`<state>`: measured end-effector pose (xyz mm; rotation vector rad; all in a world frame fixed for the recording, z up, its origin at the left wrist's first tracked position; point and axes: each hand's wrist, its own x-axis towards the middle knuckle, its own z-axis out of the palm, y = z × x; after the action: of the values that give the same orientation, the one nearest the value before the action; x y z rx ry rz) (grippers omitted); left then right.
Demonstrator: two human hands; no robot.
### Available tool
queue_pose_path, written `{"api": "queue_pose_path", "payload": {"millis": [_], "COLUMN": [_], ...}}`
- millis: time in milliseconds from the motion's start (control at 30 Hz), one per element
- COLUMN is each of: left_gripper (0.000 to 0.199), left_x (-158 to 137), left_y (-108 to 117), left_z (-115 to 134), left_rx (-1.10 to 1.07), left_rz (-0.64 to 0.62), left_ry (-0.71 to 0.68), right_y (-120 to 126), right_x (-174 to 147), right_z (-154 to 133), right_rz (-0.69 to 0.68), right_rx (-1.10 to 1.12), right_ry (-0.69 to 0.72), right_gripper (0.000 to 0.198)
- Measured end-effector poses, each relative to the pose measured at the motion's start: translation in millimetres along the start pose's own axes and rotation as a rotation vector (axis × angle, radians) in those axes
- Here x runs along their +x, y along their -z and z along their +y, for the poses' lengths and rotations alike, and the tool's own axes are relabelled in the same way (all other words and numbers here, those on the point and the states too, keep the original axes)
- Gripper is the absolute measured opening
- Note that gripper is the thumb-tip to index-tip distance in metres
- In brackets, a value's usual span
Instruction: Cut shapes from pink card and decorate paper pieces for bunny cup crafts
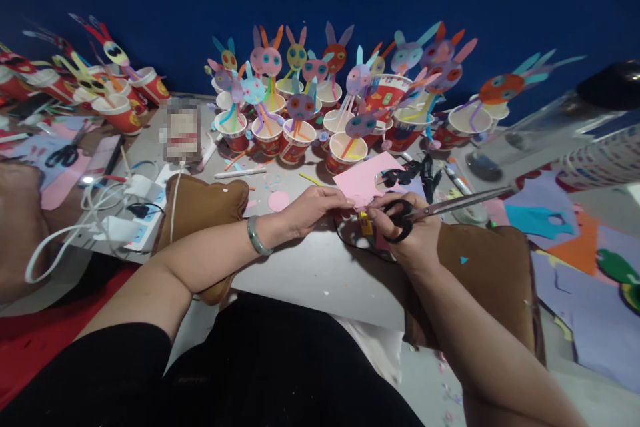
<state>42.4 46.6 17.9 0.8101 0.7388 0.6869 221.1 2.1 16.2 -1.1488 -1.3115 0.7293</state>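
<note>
My left hand (320,208), with a bangle on the wrist, pinches the edge of a small pink paper piece (359,201). My right hand (417,230) has its fingers through the black handles of a pair of scissors (450,203), whose blades point away to the right. Its thumb and fingertips meet at the same paper piece, close to my left fingertips. Behind them lies a pink paper sheet (367,173). A pink paper disc (279,201) rests on the table left of my left hand. Something small and yellow (367,224) shows beneath my fingers.
Paper cups (297,143) with rabbit-like paper figures crowd the back. Brown cushions (203,210) lie under my arms. A power strip (150,220) with white cables sits left, near another person's arm (20,227). At right are a clear bottle (530,140) and coloured paper sheets (595,320).
</note>
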Motion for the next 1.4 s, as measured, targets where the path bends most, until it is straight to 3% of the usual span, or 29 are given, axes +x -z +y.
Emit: {"api": "queue_pose_path", "payload": {"millis": [167, 367, 600, 1100, 1400], "left_gripper": [0.027, 0.035, 0.045, 0.044, 0.037], "left_x": [-0.2, -0.8, -3.0, -9.7, -1.6], "left_y": [-0.1, -0.9, 0.3, -3.5, 2.0], "left_z": [-0.1, -0.8, 1.0, 4.9, -4.3], "left_rx": [0.022, 0.040, 0.159, 0.392, 0.254], "left_rz": [0.006, 0.011, -0.012, 0.032, 0.010], "left_ry": [0.007, -0.056, -0.126, -0.279, -0.206], "right_y": [0.1, 0.1, -0.3, -5.5, -3.5], "right_x": [0.7, 1.1, 0.8, -2.3, 0.6], "right_z": [0.2, 0.2, -3.7, -3.6, -1.3], "right_rz": [-0.006, -0.013, -0.019, -0.037, -0.026], "right_rx": [-0.020, 0.015, 0.004, -0.042, -0.032], "right_ry": [0.001, -0.013, -0.088, -0.178, -0.238], "right_gripper": [0.033, 0.033, 0.036, 0.040, 0.041]}}
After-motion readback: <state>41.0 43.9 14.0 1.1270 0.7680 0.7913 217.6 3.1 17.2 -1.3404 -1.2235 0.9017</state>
